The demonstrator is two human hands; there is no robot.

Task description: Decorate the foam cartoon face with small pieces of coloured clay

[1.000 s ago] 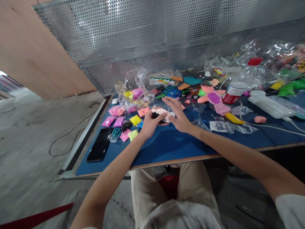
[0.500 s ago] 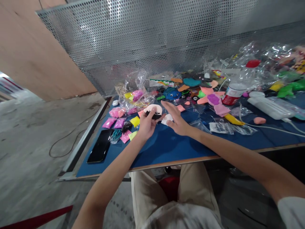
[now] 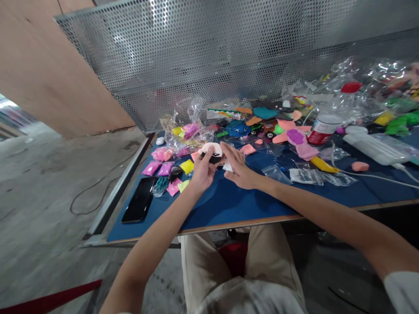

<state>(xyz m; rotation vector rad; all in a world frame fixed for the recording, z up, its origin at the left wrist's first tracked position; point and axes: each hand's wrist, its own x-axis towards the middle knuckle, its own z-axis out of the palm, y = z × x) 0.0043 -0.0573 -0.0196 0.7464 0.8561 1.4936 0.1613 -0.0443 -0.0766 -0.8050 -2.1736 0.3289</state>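
Note:
A flat round clay piece [image 3: 214,148], pale pink above and black below with thin dark marks, is held in my left hand [image 3: 203,171], the thumb lying on its face. My right hand [image 3: 240,171] is beside it on the right, fingers stretched out, the fingertips at or near the piece's right edge. Whether they touch it is hard to tell. A white lump [image 3: 228,166] is partly hidden behind my right hand. Small coloured clay packets, among them a yellow one [image 3: 187,166], lie left of my left hand.
A black phone [image 3: 139,199] lies on the blue table [image 3: 225,209] at the left. Behind are clay shapes and plastic bags. A bottle [image 3: 322,128], a white device [image 3: 373,146] and a cable are at the right. A perforated metal panel [image 3: 209,52] stands behind.
My right hand has moved left, closer to the round piece, and now covers more of the white lump. My left hand keeps its hold. The view has shifted slightly.

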